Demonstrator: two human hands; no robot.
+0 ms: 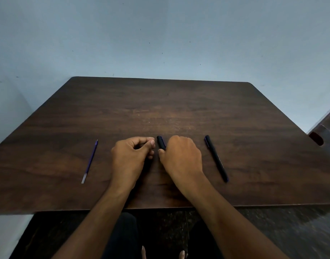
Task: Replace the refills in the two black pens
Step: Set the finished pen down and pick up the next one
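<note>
One black pen (161,142) pokes out from under my right hand (181,154), whose curled fingers grip its lower part; only its capped upper end shows. My left hand (132,154) sits just left of it on the table, fingers curled with thumb against fingertips, and I cannot see anything in it. A second black pen (216,158) lies whole on the table to the right of my right hand. A thin purple refill (90,161) with a clear end lies to the far left.
The dark wooden table (160,105) backs onto a pale blue wall. Part of a dark wooden chair or furniture piece (326,131) stands off the table's right edge. My legs and feet show below the near edge.
</note>
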